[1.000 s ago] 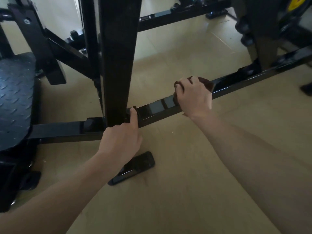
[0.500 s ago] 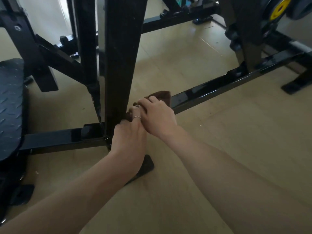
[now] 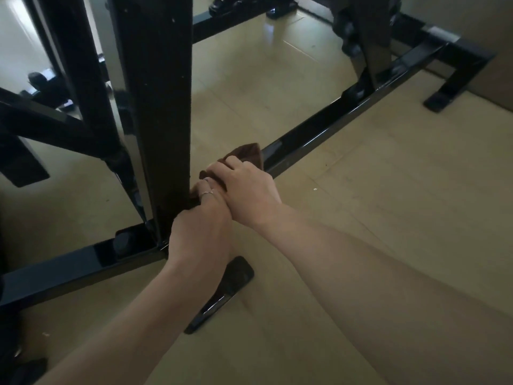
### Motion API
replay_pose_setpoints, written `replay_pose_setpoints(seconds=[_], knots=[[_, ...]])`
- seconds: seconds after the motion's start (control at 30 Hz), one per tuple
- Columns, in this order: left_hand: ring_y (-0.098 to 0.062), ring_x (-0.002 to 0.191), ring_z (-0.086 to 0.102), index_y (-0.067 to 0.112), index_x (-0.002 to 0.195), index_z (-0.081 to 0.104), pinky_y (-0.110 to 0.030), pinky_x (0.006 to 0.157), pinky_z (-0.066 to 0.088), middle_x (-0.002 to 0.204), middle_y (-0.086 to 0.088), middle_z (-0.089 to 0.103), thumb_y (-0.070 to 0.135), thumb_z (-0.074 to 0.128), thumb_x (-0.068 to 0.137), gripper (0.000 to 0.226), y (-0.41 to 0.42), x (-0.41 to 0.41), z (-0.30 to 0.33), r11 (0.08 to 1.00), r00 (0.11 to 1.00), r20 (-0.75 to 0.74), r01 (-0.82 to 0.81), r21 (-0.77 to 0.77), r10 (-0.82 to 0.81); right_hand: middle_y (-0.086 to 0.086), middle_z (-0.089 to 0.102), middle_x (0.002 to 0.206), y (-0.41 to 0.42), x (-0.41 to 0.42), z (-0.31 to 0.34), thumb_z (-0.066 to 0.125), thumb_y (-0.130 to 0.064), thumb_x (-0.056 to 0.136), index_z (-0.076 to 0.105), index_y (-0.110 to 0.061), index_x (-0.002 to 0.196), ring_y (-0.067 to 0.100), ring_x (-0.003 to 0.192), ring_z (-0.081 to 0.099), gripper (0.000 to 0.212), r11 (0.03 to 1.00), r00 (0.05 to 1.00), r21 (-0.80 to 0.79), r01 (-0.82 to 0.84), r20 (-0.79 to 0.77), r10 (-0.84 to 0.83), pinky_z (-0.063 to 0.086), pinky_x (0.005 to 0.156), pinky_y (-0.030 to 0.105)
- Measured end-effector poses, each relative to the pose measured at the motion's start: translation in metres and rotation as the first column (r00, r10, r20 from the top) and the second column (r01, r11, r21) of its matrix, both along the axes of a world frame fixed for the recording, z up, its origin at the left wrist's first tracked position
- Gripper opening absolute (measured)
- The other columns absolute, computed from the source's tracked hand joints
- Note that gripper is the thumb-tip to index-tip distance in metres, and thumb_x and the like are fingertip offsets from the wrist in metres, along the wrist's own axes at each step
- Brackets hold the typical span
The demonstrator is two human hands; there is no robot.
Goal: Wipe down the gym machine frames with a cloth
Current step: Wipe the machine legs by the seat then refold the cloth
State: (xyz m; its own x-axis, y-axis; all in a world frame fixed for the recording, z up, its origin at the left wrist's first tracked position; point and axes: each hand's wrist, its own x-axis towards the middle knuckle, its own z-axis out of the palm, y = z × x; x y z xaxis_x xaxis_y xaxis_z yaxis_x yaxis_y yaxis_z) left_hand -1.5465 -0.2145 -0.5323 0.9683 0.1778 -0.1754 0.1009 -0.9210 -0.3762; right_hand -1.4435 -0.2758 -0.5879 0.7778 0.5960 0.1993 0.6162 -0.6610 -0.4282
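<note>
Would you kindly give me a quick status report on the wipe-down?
Right hand grips brown cloth on base rail. Left hand beside it at the upright post, grip unclear. Dark flat object on floor under left forearm.

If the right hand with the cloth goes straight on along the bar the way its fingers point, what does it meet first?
Most likely the black upright post: the right hand presses the brown cloth toward it, with the left hand close beside.

Pale tan floor (image 3: 388, 190) throughout, glossy and catching window light at the far middle. Dark, flat, glossy phone-like slab (image 3: 222, 293) lying on the floor in the near middle, angled from near-left to far-right. Small white speck (image 3: 314, 189) on the floor, right of centre.
</note>
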Motion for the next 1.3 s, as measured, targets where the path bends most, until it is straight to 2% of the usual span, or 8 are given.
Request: replay_pose_setpoints(seconds=[0.17, 0.33, 0.63, 0.9, 1.03, 1.13, 1.2, 1.3], knots=[[-0.012, 0.054, 0.046, 0.003, 0.131, 0.039, -0.023, 0.05, 0.035, 0.12, -0.015, 0.057, 0.031, 0.048, 0.106, 0.038, 0.001, 0.017, -0.004, 0.998, 0.998, 0.002, -0.066, 0.02, 0.066, -0.003, 0.061, 0.12, -0.012, 0.01, 0.005, 0.042, -0.043, 0.107, 0.059, -0.031, 0.132, 0.018, 0.097, 0.062, 0.033, 0.999, 0.999, -0.038, -0.039, 0.025, 0.04, 0.056, 0.071, 0.036], [-0.019, 0.059, 0.041, -0.004, 0.138, 0.039, -0.029, 0.046, 0.032, 0.124, -0.019, 0.048, 0.037, 0.058, 0.1, 0.059, -0.001, 0.036, -0.009, 0.988, 0.991, -0.092, -0.083, 0.13, 0.095, -0.003, 0.06, 0.123, -0.06, 0.065, 0.011, 0.039, -0.042, 0.108, 0.056, -0.029, 0.134, 0.017, 0.095, 0.062, 0.034, 0.993, 0.996, -0.076, 0.087, -0.023, -0.089, 0.049, 0.066, 0.03], [-0.021, 0.09, 0.072, -0.008, 0.146, 0.031, -0.025, 0.061, 0.045, 0.143, -0.025, 0.045, 0.014, 0.06, 0.098, 0.059, -0.011, 0.034, 0.011, 0.984, 0.985, -0.123, -0.104, 0.142, 0.121, 0.001, 0.058, 0.122, -0.093, 0.112, 0.018, 0.035, -0.043, 0.108, 0.054, -0.027, 0.131, 0.027, 0.095, 0.062, 0.034, 0.963, 0.979, -0.191, 0.192, -0.024, -0.2, 0.059, 0.072, 0.043], [-0.021, 0.089, 0.062, -0.002, 0.132, 0.049, -0.028, 0.066, 0.045, 0.112, -0.012, 0.056, 0.007, 0.053, 0.1, 0.033, -0.021, 0.061, 0.018, 0.954, 0.947, -0.191, -0.217, 0.206, 0.257, 0.002, 0.061, 0.113, -0.072, 0.081, 0.017, 0.038, -0.042, 0.108, 0.058, -0.025, 0.128, 0.025, 0.094, 0.062, 0.033, 0.971, 0.984, -0.183, -0.153, 0.058, 0.166, 0.044, 0.061, 0.033], [-0.019, 0.077, 0.045, 0.008, 0.125, 0.055, -0.03, 0.066, 0.041, 0.096, -0.007, 0.041, 0.018, 0.055, 0.101, 0.026, -0.033, 0.084, 0.022, 0.947, 0.951, -0.123, -0.258, 0.191, 0.284, 0.001, 0.063, 0.106, -0.075, 0.091, 0.01, 0.04, -0.043, 0.107, 0.062, -0.025, 0.122, 0.025, 0.089, 0.064, 0.032, 0.973, 0.972, -0.135, -0.188, 0.119, 0.205, 0.04, 0.056, 0.031], [-0.022, 0.095, 0.057, 0.011, 0.134, 0.047, -0.029, 0.07, 0.036, 0.115, -0.007, 0.054, 0.031, 0.049, 0.105, 0.035, -0.055, 0.105, 0.017, 0.972, 0.986, -0.013, -0.159, 0.176, 0.164, 0.001, 0.065, 0.108, -0.078, 0.097, 0.005, 0.04, -0.044, 0.106, 0.063, -0.028, 0.123, 0.027, 0.092, 0.066, 0.032, 0.976, 0.972, -0.107, -0.192, 0.112, 0.204, 0.032, 0.056, 0.031], [-0.024, 0.11, 0.058, 0.008, 0.139, 0.041, -0.031, 0.073, 0.035, 0.129, -0.009, 0.056, 0.043, 0.046, 0.105, 0.049, -0.064, 0.121, 0.004, 0.983, 0.996, 0.035, -0.085, 0.164, 0.08, 0.002, 0.066, 0.114, -0.085, 0.108, 0.006, 0.038, -0.044, 0.107, 0.062, -0.029, 0.127, 0.027, 0.096, 0.067, 0.035, 0.979, 0.978, -0.105, -0.176, 0.096, 0.187, 0.037, 0.06, 0.033], [-0.022, 0.094, 0.057, 0.007, 0.131, 0.049, -0.031, 0.072, 0.043, 0.119, -0.008, 0.06, 0.049, 0.048, 0.103, 0.05, -0.068, 0.139, -0.018, 0.991, 0.993, 0.058, -0.11, 0.072, 0.106, 0.002, 0.066, 0.114, -0.109, 0.135, 0.01, 0.035, -0.045, 0.108, 0.06, -0.026, 0.127, 0.024, 0.091, 0.068, 0.036, 0.99, 0.99, -0.09, -0.11, 0.077, 0.117, 0.047, 0.066, 0.033]])
